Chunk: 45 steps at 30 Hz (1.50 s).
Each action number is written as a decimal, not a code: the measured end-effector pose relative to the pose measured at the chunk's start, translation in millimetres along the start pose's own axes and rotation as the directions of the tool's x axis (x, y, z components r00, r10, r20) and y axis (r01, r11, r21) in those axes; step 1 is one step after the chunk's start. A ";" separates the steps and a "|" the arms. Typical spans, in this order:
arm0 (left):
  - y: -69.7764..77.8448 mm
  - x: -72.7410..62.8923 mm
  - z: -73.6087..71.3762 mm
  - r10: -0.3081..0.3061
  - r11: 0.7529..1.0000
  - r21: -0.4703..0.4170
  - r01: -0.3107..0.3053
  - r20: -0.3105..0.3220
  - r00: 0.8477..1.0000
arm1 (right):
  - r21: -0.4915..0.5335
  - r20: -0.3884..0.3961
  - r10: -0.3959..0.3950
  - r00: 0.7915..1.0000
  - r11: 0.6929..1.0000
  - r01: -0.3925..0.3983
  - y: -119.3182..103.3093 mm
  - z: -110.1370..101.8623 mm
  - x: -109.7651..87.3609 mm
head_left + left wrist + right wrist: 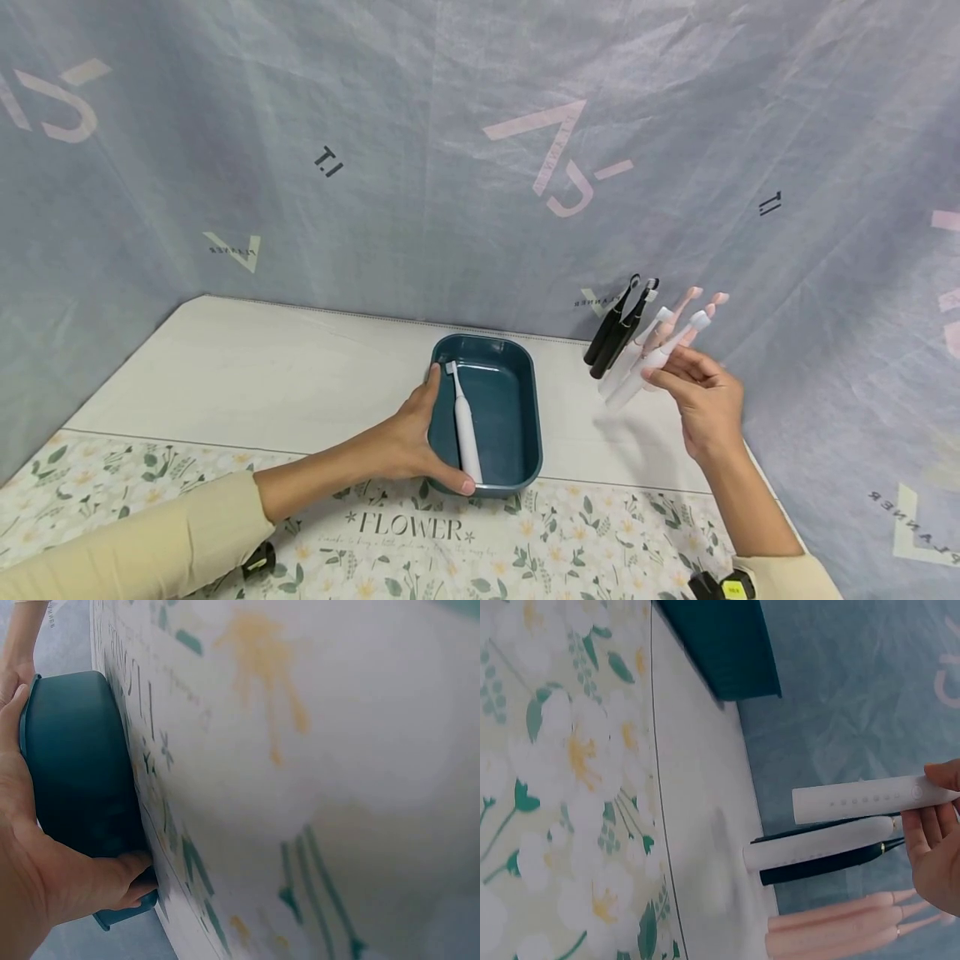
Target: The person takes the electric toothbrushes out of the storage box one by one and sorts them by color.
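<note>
My left hand (pixel 408 437) grips the left side of a dark teal bin (pixel 498 425), its thumb on the near rim. Inside the bin a white electric toothbrush (pixel 467 437) lies along the left wall, brush head at the far end. My right hand (pixel 708 400) pinches another white electric toothbrush (pixel 855 801) around the upper handle, head up and tilted. In the right wrist view its base hangs apart from the table. Beside it stand black electric toothbrushes (pixel 618 337), one more white toothbrush (pixel 817 844) and several pink toothbrushes (pixel 832 934), partly hidden by my right hand in the head view.
The white table (pixel 300 367) has a flowered mat (pixel 600 533) along its near part, with the bin's near end over the mat's edge. A grey-blue printed cloth (pixel 420 208) hangs behind the table and along its right side, close to the toothbrushes.
</note>
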<state>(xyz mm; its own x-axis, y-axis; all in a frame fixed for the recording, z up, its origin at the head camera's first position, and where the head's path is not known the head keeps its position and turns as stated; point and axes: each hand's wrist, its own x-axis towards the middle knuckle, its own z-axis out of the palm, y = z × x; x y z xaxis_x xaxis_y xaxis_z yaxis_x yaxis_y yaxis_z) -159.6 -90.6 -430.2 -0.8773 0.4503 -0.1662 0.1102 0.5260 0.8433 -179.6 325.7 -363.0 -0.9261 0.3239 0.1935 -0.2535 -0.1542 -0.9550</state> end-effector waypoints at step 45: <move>1.9 0.4 -0.8 -0.002 1.000 0.002 0.002 0.005 1.000 | -0.150 -0.124 0.052 0.991 0.986 -0.071 21.2 -17.5 39.5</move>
<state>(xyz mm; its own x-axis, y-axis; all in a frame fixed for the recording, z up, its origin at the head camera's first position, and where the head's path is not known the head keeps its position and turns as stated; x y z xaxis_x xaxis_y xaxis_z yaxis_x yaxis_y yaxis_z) -160.1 -90.0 -428.3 -0.8752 0.4528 -0.1705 0.1094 0.5285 0.8419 -216.7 351.6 -379.5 -0.8961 0.4290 0.1141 -0.1426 -0.0346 -0.9892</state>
